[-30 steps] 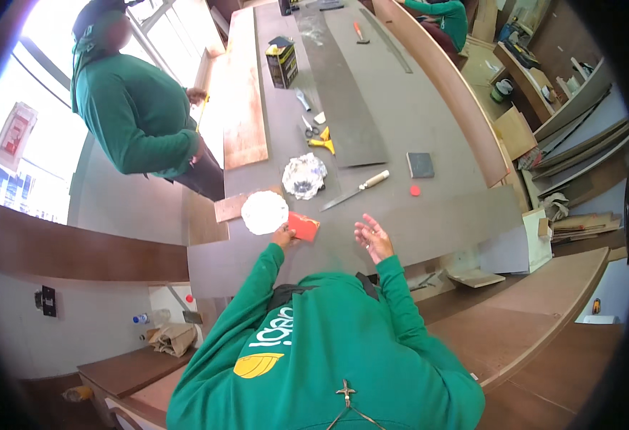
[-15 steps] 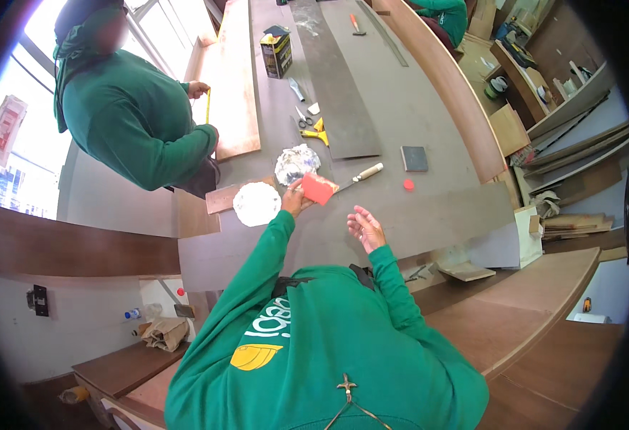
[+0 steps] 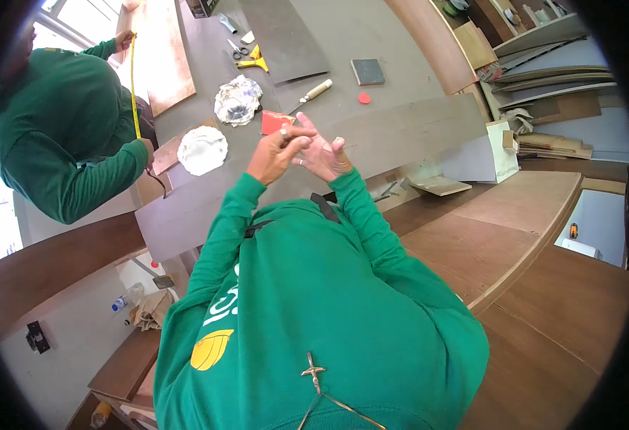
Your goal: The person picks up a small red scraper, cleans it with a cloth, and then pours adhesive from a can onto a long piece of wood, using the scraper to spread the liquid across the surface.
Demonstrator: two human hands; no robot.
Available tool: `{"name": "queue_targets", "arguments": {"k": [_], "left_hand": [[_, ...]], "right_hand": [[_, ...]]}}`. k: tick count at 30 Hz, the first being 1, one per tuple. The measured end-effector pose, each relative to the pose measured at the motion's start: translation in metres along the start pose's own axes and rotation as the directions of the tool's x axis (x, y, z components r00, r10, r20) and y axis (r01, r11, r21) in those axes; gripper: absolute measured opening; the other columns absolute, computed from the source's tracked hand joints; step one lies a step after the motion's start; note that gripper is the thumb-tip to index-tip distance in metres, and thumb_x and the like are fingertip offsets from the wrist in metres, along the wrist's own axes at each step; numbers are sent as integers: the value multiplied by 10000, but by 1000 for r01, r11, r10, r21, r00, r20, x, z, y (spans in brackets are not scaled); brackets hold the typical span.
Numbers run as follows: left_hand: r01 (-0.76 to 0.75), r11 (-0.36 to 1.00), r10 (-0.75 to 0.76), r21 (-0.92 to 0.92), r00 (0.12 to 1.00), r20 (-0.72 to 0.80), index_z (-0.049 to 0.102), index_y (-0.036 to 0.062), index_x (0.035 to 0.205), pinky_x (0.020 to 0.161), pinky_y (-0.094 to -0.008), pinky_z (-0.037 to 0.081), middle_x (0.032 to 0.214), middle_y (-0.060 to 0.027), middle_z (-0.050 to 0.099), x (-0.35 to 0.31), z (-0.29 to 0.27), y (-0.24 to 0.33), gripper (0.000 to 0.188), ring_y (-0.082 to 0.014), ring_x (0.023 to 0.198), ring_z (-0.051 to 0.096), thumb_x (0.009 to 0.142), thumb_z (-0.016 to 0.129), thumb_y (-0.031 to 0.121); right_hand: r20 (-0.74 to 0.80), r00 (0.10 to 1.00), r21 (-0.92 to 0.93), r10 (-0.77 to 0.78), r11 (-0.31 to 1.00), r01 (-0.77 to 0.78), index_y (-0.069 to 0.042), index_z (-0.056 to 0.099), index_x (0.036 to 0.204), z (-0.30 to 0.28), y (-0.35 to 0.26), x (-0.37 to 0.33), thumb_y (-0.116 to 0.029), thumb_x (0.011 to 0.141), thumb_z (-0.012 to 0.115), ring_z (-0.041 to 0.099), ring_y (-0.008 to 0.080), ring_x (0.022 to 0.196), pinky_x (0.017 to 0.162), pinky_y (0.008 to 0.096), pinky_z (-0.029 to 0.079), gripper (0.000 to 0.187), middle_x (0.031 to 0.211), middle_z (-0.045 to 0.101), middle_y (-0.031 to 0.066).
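The flat, red, straight-edged piece point(image 3: 274, 122) lies on the grey worktop point(image 3: 364, 32), just beyond the left hand point(image 3: 275, 152); its fingers and the right hand's point(image 3: 323, 154) are parted, gripping nothing.

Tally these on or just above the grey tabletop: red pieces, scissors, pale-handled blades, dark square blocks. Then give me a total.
Red pieces: 2, a rectangle and a disc
Scissors: 1
Pale-handled blade: 1
Dark square block: 1
Total: 5
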State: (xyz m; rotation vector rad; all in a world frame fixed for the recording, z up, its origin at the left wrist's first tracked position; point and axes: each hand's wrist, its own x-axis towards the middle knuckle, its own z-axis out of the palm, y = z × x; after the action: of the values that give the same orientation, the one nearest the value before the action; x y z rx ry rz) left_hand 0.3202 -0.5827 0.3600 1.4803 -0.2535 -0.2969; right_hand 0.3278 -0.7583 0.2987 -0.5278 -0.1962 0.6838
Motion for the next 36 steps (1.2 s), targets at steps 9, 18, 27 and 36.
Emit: {"name": "queue_targets", "arguments": {"k": [9,18,27,36], "left_hand": [[65,992,-71,106,996,52,698,45,1096,900,-303,482,986,-32,688,-5,29,27,204,-123,993,610,927,664,155],[19,969,-64,-247,982,-175,659,49,935,843,-303,486,909,-32,662,-8,45,1,252,-131,878,609,988,573,280],[-148,989,150,26,960,-235,641,19,1169,844,-326,519,921,-78,678,-13,-15,33,361,-173,892,659,1040,464,307],[167,985,-168,-35,909,-382,703,12,947,786,-307,510,860,-55,687,-10,-75,-108,261,-122,794,628,913,679,270]], "right_hand": [[145,987,-230,68,973,-33,-114,94,1549,16,-10,3,-698,624,776,293,272,1406,1161,449,245,1289,1550,251,133],[50,997,-270,64,962,-48,-146,51,1561,13,-12,-1,-677,657,775,348,270,1377,1111,459,286,1274,1513,317,117],[34,992,-282,119,954,-104,-245,71,1566,24,-9,-8,-689,658,764,295,326,1417,1121,510,256,1225,1546,262,124],[-184,980,-304,77,943,-132,-179,80,1565,-3,12,-34,-605,744,756,400,271,1362,1090,443,297,1145,1497,358,135]]}}
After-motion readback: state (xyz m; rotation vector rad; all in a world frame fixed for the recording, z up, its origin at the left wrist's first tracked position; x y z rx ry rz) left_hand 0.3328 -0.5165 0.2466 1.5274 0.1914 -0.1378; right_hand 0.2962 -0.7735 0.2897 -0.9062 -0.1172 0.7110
